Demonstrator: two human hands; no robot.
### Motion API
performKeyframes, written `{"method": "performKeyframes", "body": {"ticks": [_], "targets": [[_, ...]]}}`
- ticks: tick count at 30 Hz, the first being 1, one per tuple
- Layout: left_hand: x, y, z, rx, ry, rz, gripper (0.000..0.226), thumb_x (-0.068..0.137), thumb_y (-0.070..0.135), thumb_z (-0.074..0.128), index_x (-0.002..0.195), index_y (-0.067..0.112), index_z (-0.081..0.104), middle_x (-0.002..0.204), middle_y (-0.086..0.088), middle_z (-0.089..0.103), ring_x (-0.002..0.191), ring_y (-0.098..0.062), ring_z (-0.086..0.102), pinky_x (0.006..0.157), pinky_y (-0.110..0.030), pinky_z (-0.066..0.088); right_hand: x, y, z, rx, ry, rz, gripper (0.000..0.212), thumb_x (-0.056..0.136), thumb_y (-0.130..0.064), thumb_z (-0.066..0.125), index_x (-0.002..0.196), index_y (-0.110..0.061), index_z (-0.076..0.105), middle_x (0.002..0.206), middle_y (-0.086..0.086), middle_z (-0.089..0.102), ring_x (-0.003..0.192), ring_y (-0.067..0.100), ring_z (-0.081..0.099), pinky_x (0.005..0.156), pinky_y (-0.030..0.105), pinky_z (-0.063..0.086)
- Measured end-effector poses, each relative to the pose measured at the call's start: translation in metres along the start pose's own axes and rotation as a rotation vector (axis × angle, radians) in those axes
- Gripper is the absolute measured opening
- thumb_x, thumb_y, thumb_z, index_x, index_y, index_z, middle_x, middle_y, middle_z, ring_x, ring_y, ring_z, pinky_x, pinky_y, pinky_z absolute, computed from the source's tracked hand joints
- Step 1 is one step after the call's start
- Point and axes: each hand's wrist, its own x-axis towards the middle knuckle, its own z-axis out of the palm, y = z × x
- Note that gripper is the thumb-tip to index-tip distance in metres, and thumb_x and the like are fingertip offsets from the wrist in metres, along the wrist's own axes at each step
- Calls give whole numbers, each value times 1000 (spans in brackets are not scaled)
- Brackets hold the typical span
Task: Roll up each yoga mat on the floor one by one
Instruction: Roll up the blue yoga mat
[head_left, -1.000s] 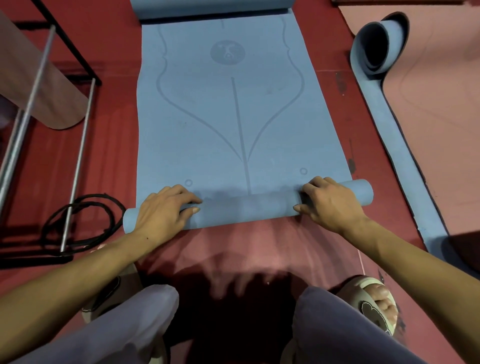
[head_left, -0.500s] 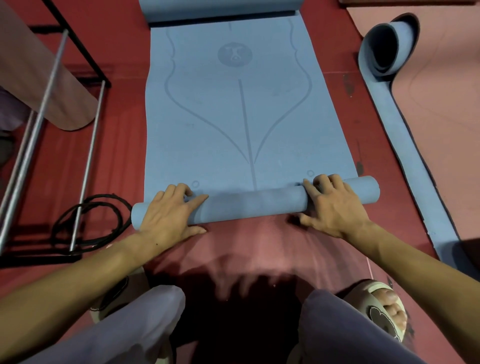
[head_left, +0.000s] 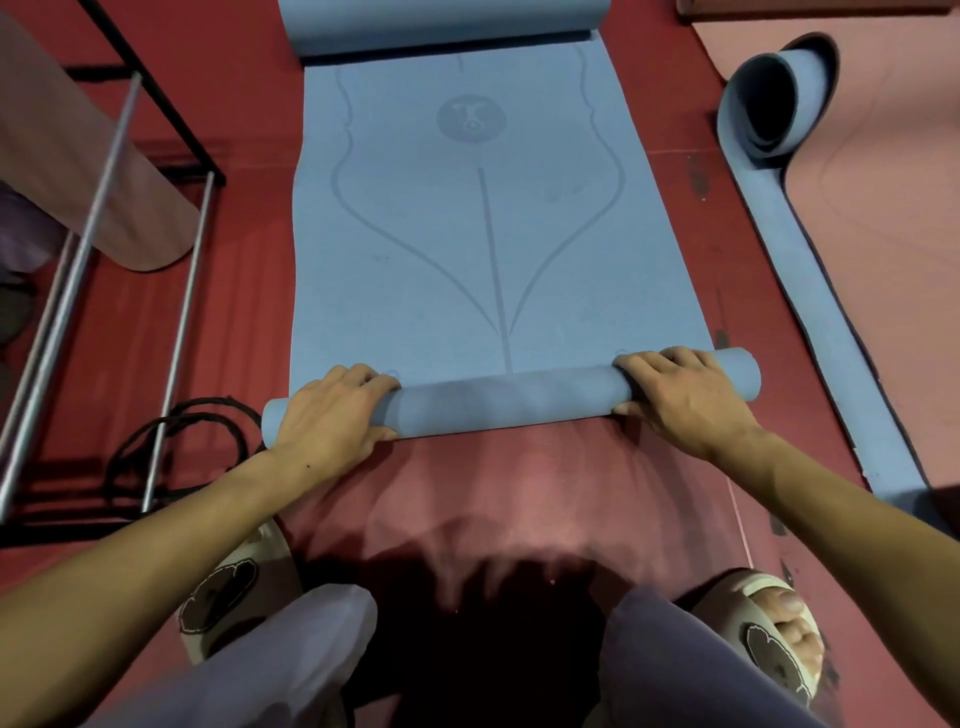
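Two hands on the mat (head_left: 467, 249) roll (head_left: 509, 402), left hand (head_left: 332, 415) near its left end, right hand (head_left: 680, 397) near the right, fingers curled over the top, thumbs tucked under. Rolled a bit farther than a second ago. Rest lying flat on the floor (head_left: 519, 478).

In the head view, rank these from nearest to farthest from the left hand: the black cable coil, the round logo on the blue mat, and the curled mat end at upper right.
From the left hand:
1. Black cable coil, on the floor just to its left.
2. Round logo, ahead on the blue mat.
3. Curled mat end, far upper right.
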Motion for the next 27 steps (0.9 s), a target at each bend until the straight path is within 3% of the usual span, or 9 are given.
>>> {"method": "performKeyframes", "body": {"ticks": [5,8,14,16,17,19,21,24,27], "targets": [[-1,-16,-10,-29,-111,-26,59,91,52,73,145,46,49,130,14,55,122,-16,51,80,-34,40,-3,-6,4,-30,-59,-27,67,94,-77,29,132,-30,59,114,-7,73,94,31,65,83,46,48],[-4,-26,-14,-47,-158,-8,59,92,54,71,146,50,47,130,17,57,126,-14,51,85,-38,46,-9,-13,5,-32,-161,-27,75,91,-82,19,139,-35,54,118,-10,70,99,28,65,84,45,48],[-3,-43,-15,-66,-298,12,64,87,58,73,146,53,48,135,22,61,130,-13,55,91,-36,45,-18,-22,1,28,-326,-40,111,69,-97,-15,150,-46,41,127,-15,65,110,24,64,83,42,47],[-1,-44,-16,-75,-316,15,58,87,56,75,140,51,52,130,24,63,126,-14,57,86,-35,43,-18,-24,-1,89,-357,-18,108,69,-101,-5,149,-47,42,129,-15,65,111,24,65,84,43,49],[0,-44,-17,-82,-319,11,55,87,55,76,137,50,54,127,24,63,124,-14,59,84,-35,42,-16,-24,-2,111,-365,-1,98,73,-101,9,148,-47,44,129,-16,65,113,23,65,84,42,50],[2,-43,-19,-71,-318,2,53,89,55,74,137,51,54,125,21,64,122,-15,59,83,-35,42,-10,-25,-6,191,-379,72,67,85,-83,51,142,-47,47,132,-21,63,117,19,63,84,39,49],[3,-42,-20,-55,-319,-15,56,90,58,71,142,55,50,131,19,63,127,-16,57,87,-37,44,-4,-28,-9,326,-379,146,57,85,-58,78,134,-44,50,131,-19,58,118,18,60,83,39,47],[2,-44,-20,-69,-300,-27,57,92,61,67,145,57,46,140,23,55,137,-13,50,98,-41,47,0,-34,-10,285,-304,200,55,81,-53,84,127,-43,57,121,-8,48,111,20,45,83,39,45],[1,-42,-20,-104,-225,-25,55,91,58,71,142,54,49,134,20,53,132,-11,49,93,-42,49,-2,-38,-9,204,-228,198,52,84,-56,79,130,-42,59,117,-7,50,109,19,44,86,40,46]]}}
